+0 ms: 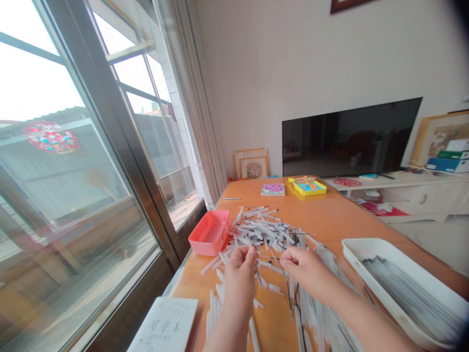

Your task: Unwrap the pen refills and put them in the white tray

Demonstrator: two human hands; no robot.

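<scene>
A pile of white pen barrels and thin dark refills point(269, 232) is scattered over the orange table point(330, 215). My left hand point(240, 276) hovers at the pile's near edge, fingers pinched together on a small white piece. Just to its right, my right hand point(306, 269) also has its fingertips closed at the pile; what it pinches is too small to make out. The two hands are a short gap apart, above loose barrels.
A pink box point(209, 232) stands left of the pile. At right, a white tray point(370, 247) holds several assembled pens. A paper booklet point(164, 325) lies at the near left edge. Farther back are a small book point(273, 189), a yellow box point(308, 186) and a TV point(348, 139).
</scene>
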